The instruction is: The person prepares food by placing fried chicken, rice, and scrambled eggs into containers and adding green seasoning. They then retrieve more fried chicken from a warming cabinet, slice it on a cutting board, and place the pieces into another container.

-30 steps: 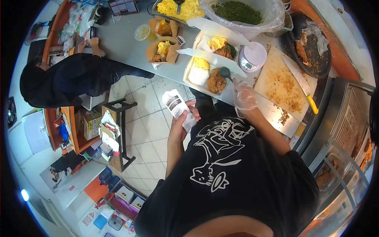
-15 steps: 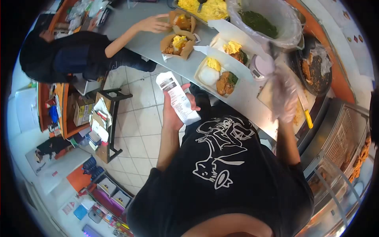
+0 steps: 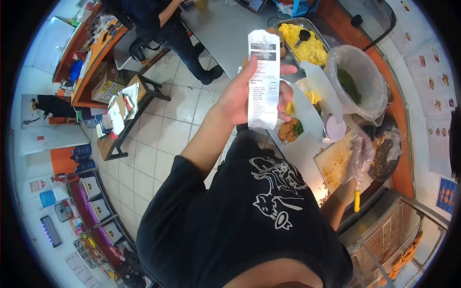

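My left hand (image 3: 235,98) holds a long printed receipt (image 3: 263,79) upright over the counter's edge, its thumb on the front of the paper. Behind the receipt, partly hidden, stands an open white food box (image 3: 307,126) with fried chicken (image 3: 289,130) and greens. My right hand (image 3: 360,156), in a clear plastic glove, is over the right side of a crumb-covered cutting board (image 3: 333,161), near a yellow-handled knife (image 3: 357,200). Motion blurs its fingers, so whether they hold anything cannot be told.
A tray of scrambled egg (image 3: 303,43) with a black spoon and a plastic-lined tub of greens (image 3: 357,81) stand at the back. A dark round pan (image 3: 386,153) is at the right. Another person (image 3: 153,24) stands at the upper left. A glass-sided warmer (image 3: 384,240) is at the lower right.
The view has turned. My left hand has raised the receipt, which now covers part of the boxes. My gloved right hand has moved lower over the board. The other person has stepped back from the brown boxes.
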Motion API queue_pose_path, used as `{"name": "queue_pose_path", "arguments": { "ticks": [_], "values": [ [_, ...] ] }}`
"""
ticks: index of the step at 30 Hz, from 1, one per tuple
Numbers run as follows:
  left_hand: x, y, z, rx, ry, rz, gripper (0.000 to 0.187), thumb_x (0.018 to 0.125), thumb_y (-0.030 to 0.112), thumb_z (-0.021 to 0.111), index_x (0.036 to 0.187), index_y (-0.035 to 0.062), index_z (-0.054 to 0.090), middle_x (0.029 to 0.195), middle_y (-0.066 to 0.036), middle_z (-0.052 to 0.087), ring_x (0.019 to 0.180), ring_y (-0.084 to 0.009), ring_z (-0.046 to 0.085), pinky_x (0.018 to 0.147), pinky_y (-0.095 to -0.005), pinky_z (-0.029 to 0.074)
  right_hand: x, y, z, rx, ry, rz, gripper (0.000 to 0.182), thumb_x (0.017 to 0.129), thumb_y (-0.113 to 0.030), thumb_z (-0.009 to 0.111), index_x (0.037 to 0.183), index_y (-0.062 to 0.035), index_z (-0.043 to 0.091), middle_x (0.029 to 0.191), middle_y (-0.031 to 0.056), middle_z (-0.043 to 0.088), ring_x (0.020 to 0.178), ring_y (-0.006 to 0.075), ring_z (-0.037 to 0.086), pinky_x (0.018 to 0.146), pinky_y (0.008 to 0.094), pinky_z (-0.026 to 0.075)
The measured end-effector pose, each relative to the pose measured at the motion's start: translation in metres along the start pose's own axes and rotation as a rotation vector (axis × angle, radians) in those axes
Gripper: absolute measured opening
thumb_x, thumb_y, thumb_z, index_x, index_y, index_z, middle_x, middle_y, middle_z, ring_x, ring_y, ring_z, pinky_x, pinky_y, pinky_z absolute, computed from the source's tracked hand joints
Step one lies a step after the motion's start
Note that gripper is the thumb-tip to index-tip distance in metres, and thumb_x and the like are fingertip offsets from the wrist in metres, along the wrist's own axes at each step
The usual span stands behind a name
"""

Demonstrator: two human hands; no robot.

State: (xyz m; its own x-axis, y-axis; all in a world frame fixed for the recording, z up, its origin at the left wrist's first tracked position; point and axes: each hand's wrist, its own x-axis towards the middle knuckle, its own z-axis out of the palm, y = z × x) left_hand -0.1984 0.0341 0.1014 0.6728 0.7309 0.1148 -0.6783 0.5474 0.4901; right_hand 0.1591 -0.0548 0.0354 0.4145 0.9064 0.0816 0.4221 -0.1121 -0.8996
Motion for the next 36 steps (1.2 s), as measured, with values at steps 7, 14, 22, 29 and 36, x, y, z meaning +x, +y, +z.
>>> {"name": "queue_pose_path", "arguments": {
  "ticks": [7, 14, 22, 29, 36],
  "values": [
    [0.016, 0.015, 0.022, 0.000, -0.060, -0.025, 0.079, 0.096, 0.065, 0.027, 0.141, 0.0016, 0.037, 0.097, -0.018, 0.059, 0.080, -0.0264, 0.060, 0.081, -0.0551, 0.053, -0.048, 0.018, 0.007, -0.009, 0.010, 0.242, 0.027, 0.095, -0.023, 0.057, 0.109, -0.0018, 0.066, 0.086, 0.0063, 0.063, 0.076, 0.0123, 0.056, 0.069, 0.0274, 0.046],
    [0.035, 0.020, 0.035, 0.018, -0.096, 0.024, 0.074, 0.098, 0.061, 0.026, 0.143, 0.0038, 0.035, 0.099, -0.019, 0.058, 0.082, -0.0263, 0.060, 0.084, -0.0562, 0.053, -0.041, 0.007, 0.002, -0.068, -0.042, 0.154, 0.023, 0.095, -0.018, 0.057, 0.107, 0.0001, 0.066, 0.089, 0.0097, 0.065, 0.080, 0.0160, 0.060, 0.074, 0.0292, 0.048],
    [0.042, 0.016, 0.036, 0.033, -0.087, 0.034, 0.074, 0.098, 0.061, 0.025, 0.142, 0.0031, 0.035, 0.099, -0.020, 0.059, 0.083, -0.0275, 0.060, 0.083, -0.0570, 0.052, -0.037, 0.000, -0.004, -0.159, -0.088, 0.069, 0.023, 0.095, -0.016, 0.058, 0.108, 0.0011, 0.066, 0.090, 0.0073, 0.065, 0.080, 0.0142, 0.058, 0.072, 0.0281, 0.047],
    [0.044, 0.019, 0.036, 0.054, -0.101, 0.048, 0.075, 0.097, 0.062, 0.026, 0.142, 0.0025, 0.035, 0.099, -0.019, 0.059, 0.083, -0.0266, 0.060, 0.083, -0.0566, 0.052, -0.031, 0.005, -0.001, -0.074, -0.110, 0.035, 0.021, 0.095, -0.015, 0.057, 0.106, 0.0008, 0.066, 0.088, 0.0073, 0.064, 0.078, 0.0144, 0.058, 0.072, 0.0276, 0.047],
    [0.042, 0.040, 0.028, 0.049, -0.084, 0.075, 0.075, 0.097, 0.062, 0.027, 0.142, 0.0026, 0.035, 0.099, -0.019, 0.059, 0.082, -0.0259, 0.060, 0.083, -0.0562, 0.052, -0.011, -0.017, -0.006, 0.250, -0.217, -0.099, 0.013, 0.093, -0.010, 0.060, 0.102, -0.0019, 0.066, 0.101, 0.0086, 0.065, 0.093, 0.0161, 0.060, 0.083, 0.0284, 0.047]
  ]
}}
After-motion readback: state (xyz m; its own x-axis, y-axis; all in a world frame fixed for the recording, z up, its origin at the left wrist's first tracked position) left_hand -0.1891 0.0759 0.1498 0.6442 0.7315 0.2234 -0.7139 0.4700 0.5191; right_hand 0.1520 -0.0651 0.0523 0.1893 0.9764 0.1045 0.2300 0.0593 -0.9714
